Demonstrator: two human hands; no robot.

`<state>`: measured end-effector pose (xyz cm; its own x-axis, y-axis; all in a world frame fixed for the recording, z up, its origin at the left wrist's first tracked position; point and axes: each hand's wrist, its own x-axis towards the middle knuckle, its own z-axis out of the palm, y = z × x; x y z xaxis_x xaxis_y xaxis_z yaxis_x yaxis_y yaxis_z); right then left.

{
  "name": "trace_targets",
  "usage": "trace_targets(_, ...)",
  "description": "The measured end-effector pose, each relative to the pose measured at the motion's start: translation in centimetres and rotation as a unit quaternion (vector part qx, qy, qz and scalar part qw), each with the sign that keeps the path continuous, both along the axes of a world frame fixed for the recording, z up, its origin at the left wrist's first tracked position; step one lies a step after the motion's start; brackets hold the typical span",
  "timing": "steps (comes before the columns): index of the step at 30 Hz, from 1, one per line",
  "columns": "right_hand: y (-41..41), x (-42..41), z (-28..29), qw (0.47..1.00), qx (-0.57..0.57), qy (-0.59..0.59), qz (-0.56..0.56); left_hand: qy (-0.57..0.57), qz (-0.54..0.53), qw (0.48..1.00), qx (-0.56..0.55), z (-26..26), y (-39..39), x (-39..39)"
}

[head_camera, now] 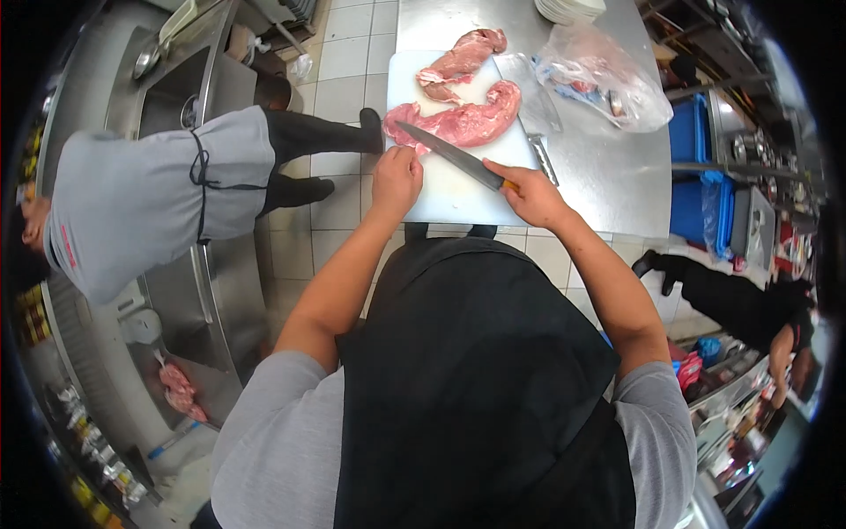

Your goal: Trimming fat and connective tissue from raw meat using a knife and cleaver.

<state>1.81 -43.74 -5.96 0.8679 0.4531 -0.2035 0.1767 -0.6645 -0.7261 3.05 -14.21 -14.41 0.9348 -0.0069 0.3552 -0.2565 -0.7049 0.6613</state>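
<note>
On a white cutting board (449, 192) lie two pieces of raw meat. My right hand (532, 192) is closed round the yellow handle of a large kitchen knife (456, 155), its blade pointing up and left with the tip over the left end of the nearer piece of meat (472, 124). My left hand (398, 173), fingers curled, is at the board's left edge just below that end; whether it pinches a scrap of meat cannot be told. The farther piece of meat (462, 56) lies above, by the board's top edge. A cleaver (529, 86) rests at the board's right side.
A clear plastic bag with meat (608, 76) and a stack of plates (570, 8) stand on the steel table (615, 178). At left a co-worker in a grey shirt (158, 178) is at a steel sink counter (178, 291). Blue bins (687, 132) are at right, near another person (733, 297).
</note>
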Motion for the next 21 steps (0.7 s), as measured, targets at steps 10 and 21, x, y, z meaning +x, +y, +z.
trace_targets(10, -7.9, 3.3, 5.0, 0.982, -0.117, -0.082, 0.126, 0.016, 0.094, 0.995, 0.032, 0.2, -1.9, -3.0)
trace_targets(21, -2.0, 9.1, 1.3, 0.937, -0.132, -0.189, 0.264, 0.051, 0.184, 0.981, 0.041, 0.5, -4.0, -3.7)
